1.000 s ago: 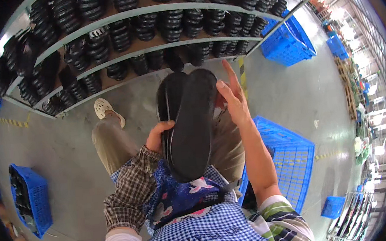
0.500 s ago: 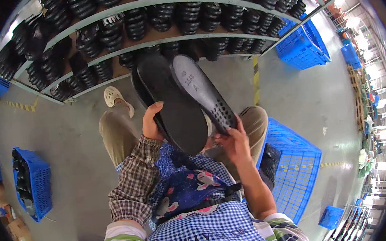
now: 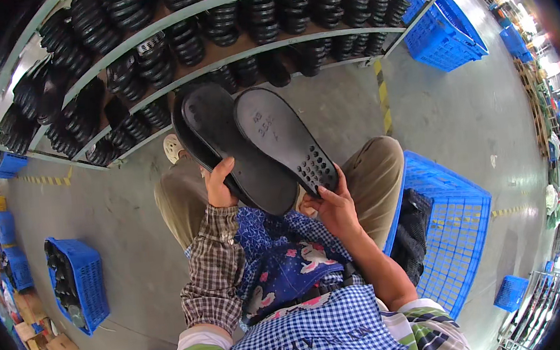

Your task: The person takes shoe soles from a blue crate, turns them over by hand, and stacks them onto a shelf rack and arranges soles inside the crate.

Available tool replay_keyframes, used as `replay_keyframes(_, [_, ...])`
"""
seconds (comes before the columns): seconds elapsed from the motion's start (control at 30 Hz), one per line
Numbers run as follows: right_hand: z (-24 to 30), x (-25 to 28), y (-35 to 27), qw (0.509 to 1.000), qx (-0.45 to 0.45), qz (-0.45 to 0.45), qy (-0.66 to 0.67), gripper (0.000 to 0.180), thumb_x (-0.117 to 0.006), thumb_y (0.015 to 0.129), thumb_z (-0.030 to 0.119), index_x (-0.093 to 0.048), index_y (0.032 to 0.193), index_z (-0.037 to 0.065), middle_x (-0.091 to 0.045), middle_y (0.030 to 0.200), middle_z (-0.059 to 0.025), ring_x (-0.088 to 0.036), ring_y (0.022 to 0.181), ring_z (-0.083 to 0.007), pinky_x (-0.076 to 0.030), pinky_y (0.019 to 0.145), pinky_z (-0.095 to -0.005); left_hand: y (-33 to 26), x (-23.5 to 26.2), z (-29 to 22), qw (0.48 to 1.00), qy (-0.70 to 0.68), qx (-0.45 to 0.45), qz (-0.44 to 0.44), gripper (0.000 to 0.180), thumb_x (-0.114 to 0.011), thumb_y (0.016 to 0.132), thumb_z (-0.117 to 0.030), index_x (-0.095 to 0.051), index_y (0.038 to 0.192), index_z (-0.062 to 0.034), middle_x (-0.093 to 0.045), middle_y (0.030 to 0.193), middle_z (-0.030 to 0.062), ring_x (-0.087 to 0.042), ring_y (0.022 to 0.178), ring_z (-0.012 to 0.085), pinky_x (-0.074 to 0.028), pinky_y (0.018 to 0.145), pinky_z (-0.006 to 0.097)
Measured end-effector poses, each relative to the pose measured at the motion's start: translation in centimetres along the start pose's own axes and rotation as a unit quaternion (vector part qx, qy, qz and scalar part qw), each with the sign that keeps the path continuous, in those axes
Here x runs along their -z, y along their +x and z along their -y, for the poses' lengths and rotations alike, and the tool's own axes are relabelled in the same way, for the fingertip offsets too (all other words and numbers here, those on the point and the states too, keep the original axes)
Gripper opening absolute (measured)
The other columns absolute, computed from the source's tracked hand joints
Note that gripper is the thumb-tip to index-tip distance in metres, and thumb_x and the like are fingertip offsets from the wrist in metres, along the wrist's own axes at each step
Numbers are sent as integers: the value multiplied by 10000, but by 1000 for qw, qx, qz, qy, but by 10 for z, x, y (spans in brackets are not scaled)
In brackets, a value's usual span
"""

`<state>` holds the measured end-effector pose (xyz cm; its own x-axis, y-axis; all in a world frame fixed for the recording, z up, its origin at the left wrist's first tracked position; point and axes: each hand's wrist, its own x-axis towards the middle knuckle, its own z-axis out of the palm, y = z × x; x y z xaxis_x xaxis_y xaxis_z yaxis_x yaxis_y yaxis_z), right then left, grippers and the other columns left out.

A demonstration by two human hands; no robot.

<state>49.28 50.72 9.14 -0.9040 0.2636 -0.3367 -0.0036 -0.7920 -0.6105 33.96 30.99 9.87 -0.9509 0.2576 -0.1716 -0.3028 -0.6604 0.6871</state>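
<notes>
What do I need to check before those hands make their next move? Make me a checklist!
1. Left hand grips the flat black sole-shaped pieces: ok, thumb on top.
2. Exact number of pieces in that hand: cannot tell; more than one layer shows.
3. Right hand holds the black sole with round hollows: ok, by its hollowed end.
4. That sole's marked face visible: ok, it faces the camera.
5. That sole clear of the other pieces: cannot tell; they overlap in view.
6. Blue plastic mesh basket within reach: probably ok, beside the right knee.
</notes>
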Motion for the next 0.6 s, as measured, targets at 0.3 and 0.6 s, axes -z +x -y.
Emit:
replay_keyframes(0.3, [2, 2, 1, 1000, 10, -1, 5, 676, -484, 891, -72, -222, 1468, 165, -554, 1203, -212, -657, 869, -332, -581, 713, -440, 4, 4, 4, 1000, -2, -4, -5, 480, -619, 770, -53, -494, 1233, -23, -625, 1063, 128, -645, 913, 269, -554, 789, 385])
replay_keyframes(0.6, [11, -13, -4, 998, 3, -40, -37, 636, -482, 898, -28, -237, 1454, 159, -562, 1155, -181, -653, 778, -287, -505, 575, -335, 7, 2, 4, 998, -27, 37, -36, 377, -616, 810, -119, -539, 1164, -12, -641, 1006, 118, -652, 896, 267, -549, 809, 386])
